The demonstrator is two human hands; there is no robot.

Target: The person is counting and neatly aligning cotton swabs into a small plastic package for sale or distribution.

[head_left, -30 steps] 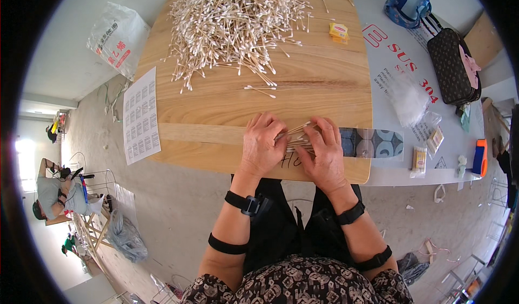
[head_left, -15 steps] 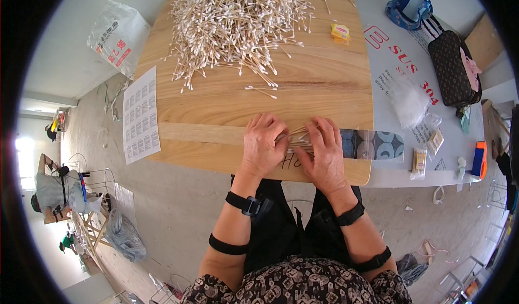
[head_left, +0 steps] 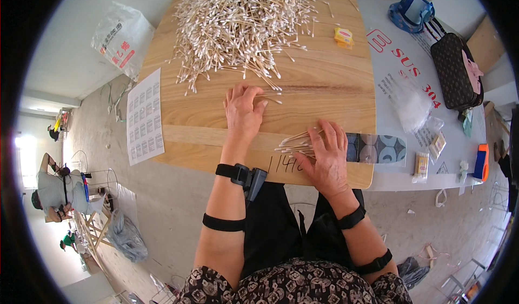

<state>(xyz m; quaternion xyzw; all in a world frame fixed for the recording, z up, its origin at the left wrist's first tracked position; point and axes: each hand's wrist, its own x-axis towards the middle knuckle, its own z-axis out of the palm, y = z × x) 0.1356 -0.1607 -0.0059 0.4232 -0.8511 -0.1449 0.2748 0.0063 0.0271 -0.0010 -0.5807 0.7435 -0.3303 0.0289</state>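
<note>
A large heap of cotton swabs [head_left: 243, 25] covers the far part of the wooden board. My left hand [head_left: 241, 114] is just below the heap, thumb apart from its bent fingers. A couple of loose swabs [head_left: 274, 98] lie by its fingertips. Close to the board's front edge, my right hand [head_left: 328, 160] curls over a small bunch of cotton swabs [head_left: 296, 141], keeping it between thumb and fingers. The bunch's right end is hidden beneath that hand. A clear strip with dark round prints [head_left: 376, 148] lies just right of the right hand.
A printed label sheet [head_left: 146, 117] lies at the board's left edge, beside a plastic bag [head_left: 123, 40]. To the right are a small yellow box [head_left: 343, 37], packed swabs [head_left: 421, 166], an orange and blue tape dispenser [head_left: 480, 162] and a dark bag [head_left: 457, 71].
My left hand has left the bunch and moved up and left toward the loose swabs. My right hand stays at the bunch, which now shows more.
</note>
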